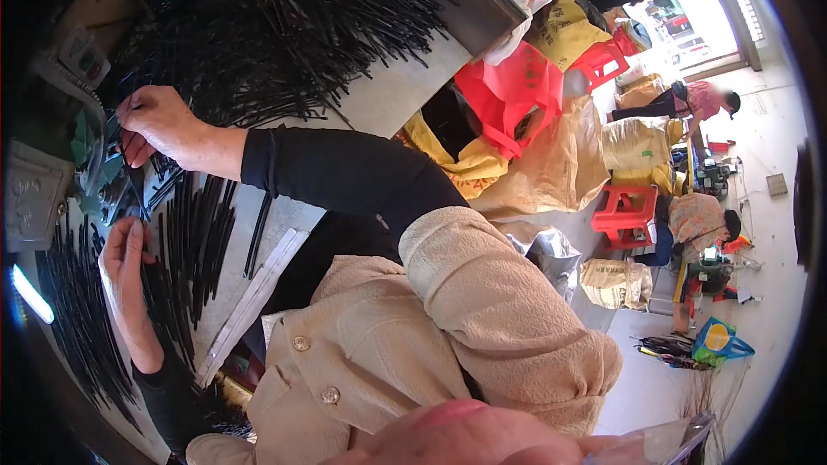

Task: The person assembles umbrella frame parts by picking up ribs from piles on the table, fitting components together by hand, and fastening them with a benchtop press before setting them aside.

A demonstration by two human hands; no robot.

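My right hand is at the upper left of the head view, with its fingers curled in a pinch. Below it is my left hand, its thumb and fingers brought together. A short dark strip runs between the fingertips of both hands, though its ends are hidden in the fingers. Beside my left hand, several long thin black strips lie side by side on the pale tabletop. More black strips fan out on its other side. Past my right hand spreads a large tangled heap of black strips.
A pale ruler-like bar lies along the table's near edge. A grey machine-like casing stands at the far left. Beyond the table are a red bag, large sacks and red stools. Other people work farther off.
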